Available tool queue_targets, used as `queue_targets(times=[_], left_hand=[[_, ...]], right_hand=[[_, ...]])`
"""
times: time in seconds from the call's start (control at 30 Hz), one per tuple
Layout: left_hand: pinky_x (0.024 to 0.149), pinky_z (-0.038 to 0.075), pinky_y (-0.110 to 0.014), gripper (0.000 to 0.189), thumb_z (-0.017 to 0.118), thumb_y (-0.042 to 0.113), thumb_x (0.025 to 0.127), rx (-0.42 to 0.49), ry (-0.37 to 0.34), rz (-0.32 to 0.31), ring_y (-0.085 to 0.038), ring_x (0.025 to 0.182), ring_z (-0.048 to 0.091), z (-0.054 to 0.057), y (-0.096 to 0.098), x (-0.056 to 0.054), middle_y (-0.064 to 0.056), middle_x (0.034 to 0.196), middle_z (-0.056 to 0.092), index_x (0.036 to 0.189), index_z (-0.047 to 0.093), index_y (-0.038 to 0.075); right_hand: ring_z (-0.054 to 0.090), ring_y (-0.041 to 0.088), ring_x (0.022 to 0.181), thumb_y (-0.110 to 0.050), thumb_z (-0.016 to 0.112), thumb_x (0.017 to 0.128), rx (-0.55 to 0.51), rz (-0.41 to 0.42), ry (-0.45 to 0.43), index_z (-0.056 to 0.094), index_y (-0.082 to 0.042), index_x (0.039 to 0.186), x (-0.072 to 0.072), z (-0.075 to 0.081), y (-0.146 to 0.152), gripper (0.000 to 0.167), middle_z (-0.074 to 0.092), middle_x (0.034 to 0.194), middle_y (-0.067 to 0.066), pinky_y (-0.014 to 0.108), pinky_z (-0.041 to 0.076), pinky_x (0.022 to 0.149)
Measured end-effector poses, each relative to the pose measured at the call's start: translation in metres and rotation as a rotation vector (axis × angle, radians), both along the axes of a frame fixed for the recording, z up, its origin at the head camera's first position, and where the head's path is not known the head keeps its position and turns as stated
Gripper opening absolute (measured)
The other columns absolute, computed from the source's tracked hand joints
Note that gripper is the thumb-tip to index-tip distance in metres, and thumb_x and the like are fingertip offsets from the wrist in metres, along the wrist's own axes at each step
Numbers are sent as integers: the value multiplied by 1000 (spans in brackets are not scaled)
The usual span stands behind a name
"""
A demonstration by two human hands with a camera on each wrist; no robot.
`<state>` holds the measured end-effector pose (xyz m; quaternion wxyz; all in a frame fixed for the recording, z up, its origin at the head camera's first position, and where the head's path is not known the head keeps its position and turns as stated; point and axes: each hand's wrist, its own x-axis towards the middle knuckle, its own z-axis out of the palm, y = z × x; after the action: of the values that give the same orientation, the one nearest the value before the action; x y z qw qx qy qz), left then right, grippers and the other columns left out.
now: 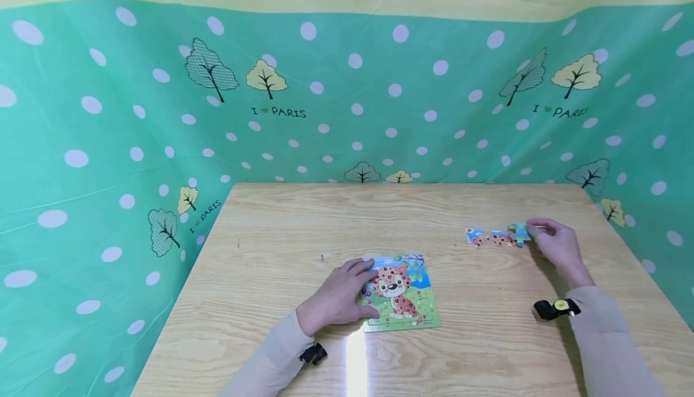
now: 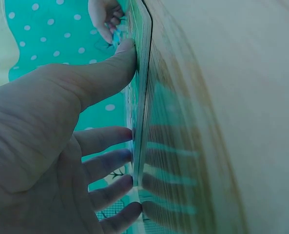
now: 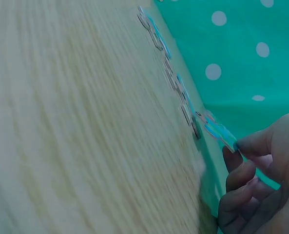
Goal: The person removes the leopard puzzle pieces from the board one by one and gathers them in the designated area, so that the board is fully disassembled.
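The left hand point(image 1: 341, 291), fingers spread, gripping nothing, rests on the left side of the leopard board point(image 1: 402, 327), probably steadying it; whether its frame holds loose pieces, I cannot tell. Far right, beside a row of puzzle pieces point(image 1: 492, 240), the right hand point(image 1: 559, 247) pinches a tilted blue-green piece point(image 1: 520, 234) by its edge, seemingly for control.

My head view is bright, white glare point(image 1: 356, 361) streaking the counter point(image 1: 461, 355), a soft shadow beside my right sleeve point(image 1: 609, 343). My wrist views are dimmer, greenish and soft; my left fingers point(image 2: 107, 163) reflect in the counter's sheen.
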<state>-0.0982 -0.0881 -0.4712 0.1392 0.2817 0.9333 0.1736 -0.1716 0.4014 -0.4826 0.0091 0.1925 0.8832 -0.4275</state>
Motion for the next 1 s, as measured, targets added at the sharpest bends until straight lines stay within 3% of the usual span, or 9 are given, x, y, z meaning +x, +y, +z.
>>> queue_targets(times=[0.17, 0.3, 0.53, 0.77, 1.0], left_hand=[[129, 34, -58, 90, 83, 56, 88, -4, -4, 1, -32, 161, 31, -1, 1, 0, -7, 174, 35, 159, 51, 13], [129, 34, -57, 90, 83, 56, 87, -1, -3, 2, -32, 161, 32, -1, 1, 0, -7, 174, 36, 159, 51, 12], [128, 35, -58, 89, 83, 56, 88, 1, 6, -3, -32, 161, 32, -1, 1, 0, -7, 174, 36, 159, 51, 12], [129, 35, -57, 89, 82, 56, 88, 0, 3, -3, -32, 161, 32, -1, 1, 0, -7, 174, 36, 159, 51, 12], [129, 35, -57, 89, 82, 56, 88, -1, 1, -2, -32, 161, 32, -1, 0, 0, -7, 174, 36, 159, 51, 12]], right_hand=[[57, 36, 115, -36, 43, 113, 106, 2, 11, 55, 2, 150, 1, -3, 7, 55, 55, 146, 30, 31, 46, 77], [54, 49, 125, -34, 43, 112, 159, 18, 12, 57, 5, 146, 1, -5, 10, 54, 55, 145, 34, 43, 45, 85], [56, 45, 120, -36, 43, 112, 178, 6, 8, 59, 6, 143, -1, -10, 11, 55, 57, 140, 31, 34, 40, 79], [56, 43, 120, -37, 44, 112, 172, -7, 24, 60, 6, 144, 0, -11, 11, 55, 58, 141, 31, 32, 40, 79], [55, 37, 120, -38, 44, 113, 68, 34, 29, 54, 4, 150, 5, 4, -7, 57, 54, 148, 30, 27, 44, 78]])
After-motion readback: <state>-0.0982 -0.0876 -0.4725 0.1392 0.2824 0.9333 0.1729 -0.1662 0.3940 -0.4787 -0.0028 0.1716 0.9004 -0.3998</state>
